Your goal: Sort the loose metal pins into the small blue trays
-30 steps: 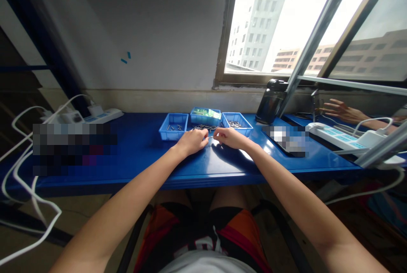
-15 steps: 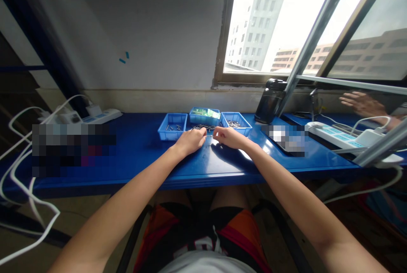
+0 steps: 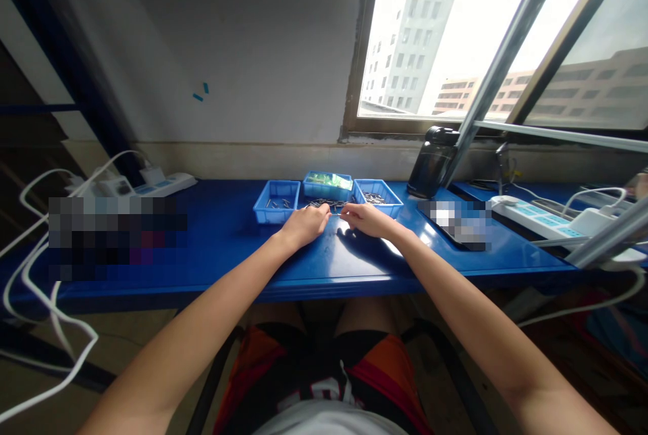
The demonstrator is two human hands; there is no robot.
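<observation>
Over the blue table, my left hand (image 3: pixel 306 225) is closed in a pinch on one end of a thin, shiny metal piece (image 3: pixel 336 214), too small to make out its exact kind. My right hand (image 3: pixel 369 220) pinches the other end, so the piece spans the short gap between my fingertips. Just behind my hands lies a loose pile of small dark metal pieces (image 3: pixel 331 204). A blue plastic bin (image 3: pixel 273 217) to the left holds a few metal pieces. Another blue bin (image 3: pixel 392 209) to the right holds more. Between them at the back, a third bin (image 3: pixel 314 188) carries a green plastic packet (image 3: pixel 334 182).
A black bottle (image 3: pixel 430 165) stands by the window, near a metal post (image 3: pixel 501 50). A dark flat device (image 3: pixel 466 239), partly blurred, lies at right. White power strips (image 3: pixel 539 217) with cables sit on both sides. A blurred patch (image 3: pixel 116 239) covers items at left.
Both my hands keep their pinch on the metal piece, with only slight finger movement. Another person's hand at the far right has mostly left the view.
</observation>
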